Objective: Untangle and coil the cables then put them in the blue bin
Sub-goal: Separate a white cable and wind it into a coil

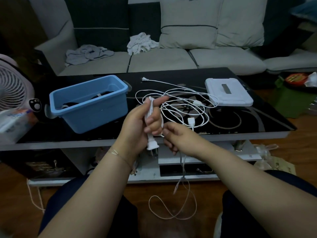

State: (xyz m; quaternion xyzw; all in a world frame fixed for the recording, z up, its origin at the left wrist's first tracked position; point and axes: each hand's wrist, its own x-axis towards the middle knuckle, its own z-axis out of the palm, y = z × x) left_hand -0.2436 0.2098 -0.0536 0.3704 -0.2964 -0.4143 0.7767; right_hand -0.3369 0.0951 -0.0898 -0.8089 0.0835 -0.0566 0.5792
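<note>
My left hand (137, 122) grips a folded bundle of white cable (149, 115) in front of the table edge, its two-pin plug (152, 146) hanging below the fist. My right hand (176, 136) sits just right of it, fingers curled round the same cable's loose run, which drops to a loop (173, 208) near the floor. A second tangle of white cables (185, 103) lies on the black table, with a plug (144, 79) at the far side. The blue bin (89, 102) stands to the left and holds dark cables.
A white flat box (228, 93) lies on the table's right side. A fan (13, 86) and a packet (13, 121) are at the left edge. A sofa with cushions and cloths runs behind the black table (248, 121). My knees are below.
</note>
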